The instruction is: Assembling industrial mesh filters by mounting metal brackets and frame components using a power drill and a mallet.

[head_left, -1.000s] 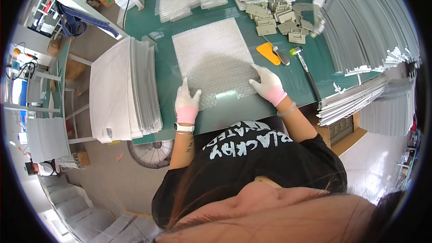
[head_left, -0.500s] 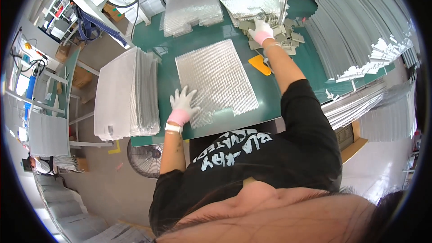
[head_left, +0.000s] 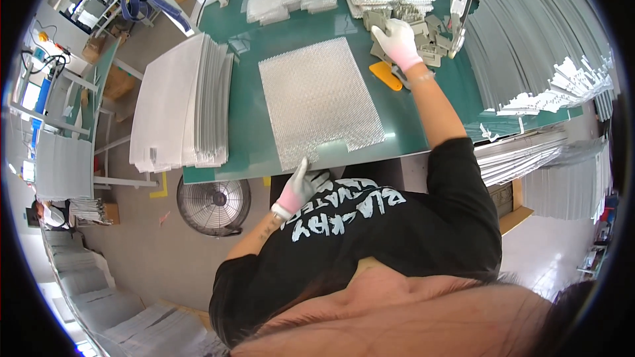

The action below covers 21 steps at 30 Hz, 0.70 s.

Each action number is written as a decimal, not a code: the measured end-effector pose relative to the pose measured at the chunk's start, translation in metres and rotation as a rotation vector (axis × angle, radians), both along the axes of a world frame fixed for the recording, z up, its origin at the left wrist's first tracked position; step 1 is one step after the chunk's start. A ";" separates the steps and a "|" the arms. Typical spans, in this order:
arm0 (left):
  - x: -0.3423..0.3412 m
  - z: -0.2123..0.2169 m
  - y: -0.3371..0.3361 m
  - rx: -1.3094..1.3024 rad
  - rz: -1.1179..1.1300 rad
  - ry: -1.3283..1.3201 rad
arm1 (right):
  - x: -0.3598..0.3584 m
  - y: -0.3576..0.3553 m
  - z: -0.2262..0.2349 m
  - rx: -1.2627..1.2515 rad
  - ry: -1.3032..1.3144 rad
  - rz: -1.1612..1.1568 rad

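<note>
At the mesh sheet's [head_left: 321, 96] near edge, the left hand [head_left: 297, 188] is pointing its thumb up, its grip unclear. The sheet is lying flat on the bench [head_left: 245, 125]. Right of it, a yellow scraper [head_left: 385, 76] is resting; beyond that side, the right hand [head_left: 399, 45] is reaching over beige plates [head_left: 433, 45], its hold impossible to tell.

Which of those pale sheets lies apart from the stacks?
The silvery textured sheet nearest the left hand, flat on the green table; the other sheets are piled up.

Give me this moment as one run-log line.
left grip: by near edge of green table | right grip: over tan plates, hold unclear | textured sheet: flat on table | orange tool: near plates
</note>
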<state>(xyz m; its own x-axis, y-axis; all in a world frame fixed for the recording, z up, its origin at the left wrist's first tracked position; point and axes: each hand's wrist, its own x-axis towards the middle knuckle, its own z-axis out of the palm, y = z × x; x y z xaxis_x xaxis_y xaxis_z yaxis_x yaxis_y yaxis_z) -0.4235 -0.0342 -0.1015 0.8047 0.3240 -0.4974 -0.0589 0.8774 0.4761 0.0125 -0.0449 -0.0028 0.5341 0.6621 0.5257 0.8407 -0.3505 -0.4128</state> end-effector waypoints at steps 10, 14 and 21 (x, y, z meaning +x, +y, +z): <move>-0.015 -0.037 -0.032 0.082 0.226 0.067 | -0.284 -0.168 -0.101 -0.088 1.569 0.529; -0.015 -0.026 -0.040 0.190 0.232 0.023 | -0.308 -0.167 -0.141 0.288 2.092 0.434; -0.018 -0.023 -0.044 0.266 0.264 0.003 | -0.307 -0.147 -0.129 0.222 1.947 0.368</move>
